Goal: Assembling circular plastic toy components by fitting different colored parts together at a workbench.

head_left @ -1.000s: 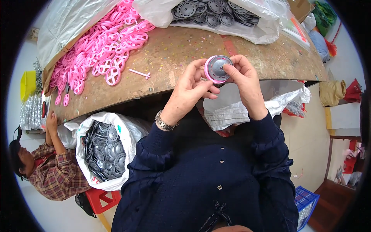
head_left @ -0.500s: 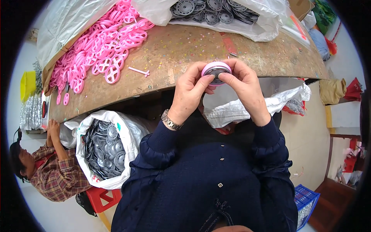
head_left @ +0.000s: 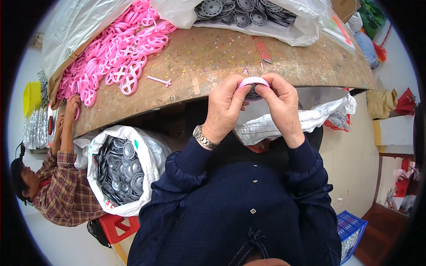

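Observation:
Over the near edge of the table, my left hand (head_left: 223, 105) and my right hand (head_left: 282, 104) grip one pink plastic wheel (head_left: 254, 80) from its two sides. A grey ribbed disc (head_left: 252, 94) sits inside the pink rim, with both thumbs pressed on it. The remaining fingers curl behind the rim and are partly hidden. A metal watch (head_left: 204, 137) is on my left wrist. Just beneath my hands hangs an opened white sack (head_left: 266, 127) by my lap.
Pink wheels (head_left: 128, 83) are heaped on the table (head_left: 195, 62) at left, beside a loose pink stick (head_left: 159, 80). Grey discs (head_left: 212, 8) fill a bag at the back; more lie in a white sack (head_left: 148, 164) at left. A co-worker's hand (head_left: 72, 106) touches the pink heap's near edge.
My hands and the wheel have shifted slightly right, and the wheel has tilted. The co-worker's hand has reached forward to the pink pieces at the table's left edge.

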The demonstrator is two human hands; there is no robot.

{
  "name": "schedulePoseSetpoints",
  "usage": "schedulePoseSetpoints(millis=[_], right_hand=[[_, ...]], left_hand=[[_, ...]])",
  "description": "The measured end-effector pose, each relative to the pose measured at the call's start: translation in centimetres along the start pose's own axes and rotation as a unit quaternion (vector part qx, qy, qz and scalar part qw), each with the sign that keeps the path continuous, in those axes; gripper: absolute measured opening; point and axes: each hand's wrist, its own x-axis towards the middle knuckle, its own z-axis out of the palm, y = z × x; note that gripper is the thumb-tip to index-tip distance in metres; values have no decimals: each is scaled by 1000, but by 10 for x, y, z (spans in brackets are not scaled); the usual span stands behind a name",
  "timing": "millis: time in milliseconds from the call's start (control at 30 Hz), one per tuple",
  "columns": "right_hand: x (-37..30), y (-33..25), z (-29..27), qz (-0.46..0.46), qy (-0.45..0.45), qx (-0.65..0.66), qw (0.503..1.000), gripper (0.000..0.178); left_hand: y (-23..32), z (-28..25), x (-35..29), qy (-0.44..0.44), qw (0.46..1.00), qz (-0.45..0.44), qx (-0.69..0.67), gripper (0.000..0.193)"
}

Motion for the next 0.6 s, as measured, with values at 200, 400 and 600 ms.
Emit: schedulePoseSetpoints(millis=[200,400,600], right_hand=[[5,7,-7,78,-9,88,993,13],[4,-1,-9,56,-76,50,994,22],[-4,-3,-5,22,-54,-15,998,24]], left_hand=[[6,-1,-1,-86,993,-83,-25,36],[1,-9,0,-73,983,-124,-118,35],[5,-10,-3,-92,988,-98,-76,38]])
